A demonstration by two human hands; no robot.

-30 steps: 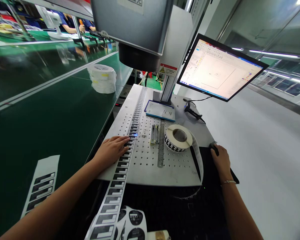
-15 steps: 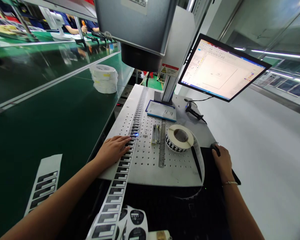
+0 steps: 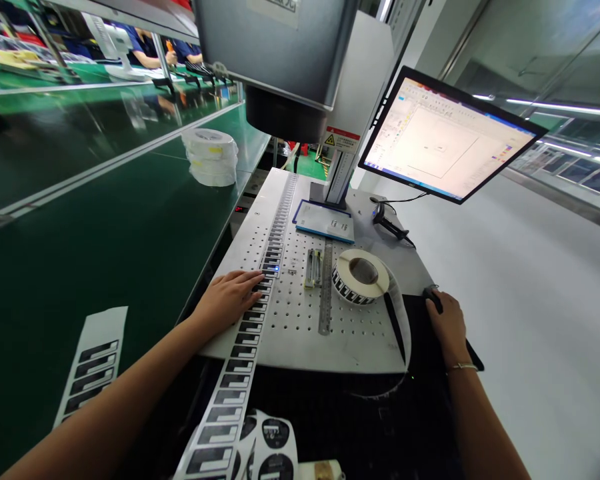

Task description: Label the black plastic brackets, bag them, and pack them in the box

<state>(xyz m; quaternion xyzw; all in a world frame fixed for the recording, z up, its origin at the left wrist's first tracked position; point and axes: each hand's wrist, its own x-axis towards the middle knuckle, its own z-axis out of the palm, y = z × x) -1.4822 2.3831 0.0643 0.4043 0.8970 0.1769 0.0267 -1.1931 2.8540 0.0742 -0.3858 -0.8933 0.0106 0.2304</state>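
My left hand (image 3: 227, 299) lies flat with its fingers stretched out on a long strip of black labels (image 3: 260, 287) that runs along the left side of a white perforated plate (image 3: 290, 320). A small blue light (image 3: 276, 269) glows on the strip just past my fingertips. My right hand (image 3: 447, 321) rests curled over a dark computer mouse (image 3: 431, 295) on a black pad (image 3: 420, 333) at the plate's right. A roll of labels (image 3: 361, 275) sits on the plate between my hands, its tail curling down toward the pad.
A grey machine head (image 3: 275, 53) hangs over the plate. A monitor (image 3: 440, 140) stands at the right. A metal ruler (image 3: 325, 287), a blue-edged card (image 3: 324, 221) and a handheld scanner (image 3: 390, 225) lie on the plate. White tape rolls (image 3: 211, 157) sit on the green bench (image 3: 105, 220). Other people work far left.
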